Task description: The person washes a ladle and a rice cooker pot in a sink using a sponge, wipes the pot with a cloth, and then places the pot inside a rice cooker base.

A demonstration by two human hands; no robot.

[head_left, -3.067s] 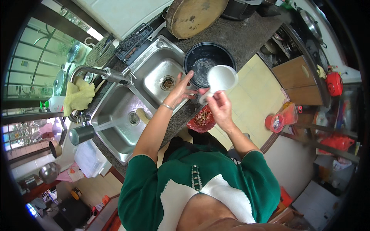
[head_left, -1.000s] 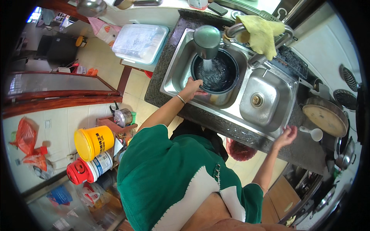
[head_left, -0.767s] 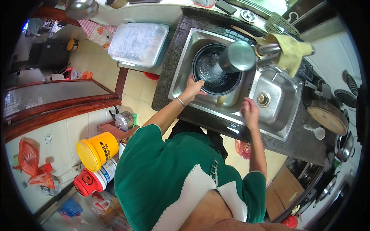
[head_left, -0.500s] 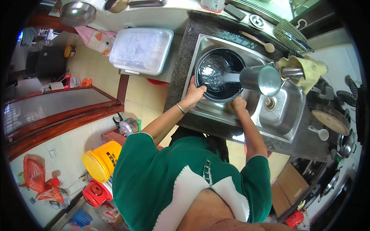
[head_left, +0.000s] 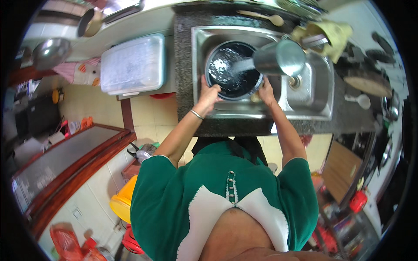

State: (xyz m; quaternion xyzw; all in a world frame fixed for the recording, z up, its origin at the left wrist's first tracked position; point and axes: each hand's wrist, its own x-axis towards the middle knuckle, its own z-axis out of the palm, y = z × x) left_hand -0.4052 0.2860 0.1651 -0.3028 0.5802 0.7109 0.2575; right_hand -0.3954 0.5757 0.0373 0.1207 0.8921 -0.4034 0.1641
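A dark round pot (head_left: 217,89) with a thin pale rim sits in the left basin of the steel double sink (head_left: 198,48). Water streams into it from a wide grey metal cylinder (head_left: 278,57) above its right side, and the surface inside is rippling. With a bracelet on its wrist, my left hand (head_left: 209,98) grips the pot's left near side, thumb up by the rim. On the right near side, my right hand (head_left: 266,92) holds the pot's wall, its fingers partly hidden behind the pot.
A yellow cloth (head_left: 339,37) hangs beside the metal cylinder. Behind the sink lies a wooden spoon (head_left: 275,20); a white ladle (head_left: 362,101) rests on the dark counter (head_left: 187,65) at right, near a pan (head_left: 368,86). A lidded plastic box (head_left: 130,65) stands left.
My view has shifted, so the sink and pot appear higher and further left. My right hand has moved up along the pot's right side. Water keeps running into the pot.
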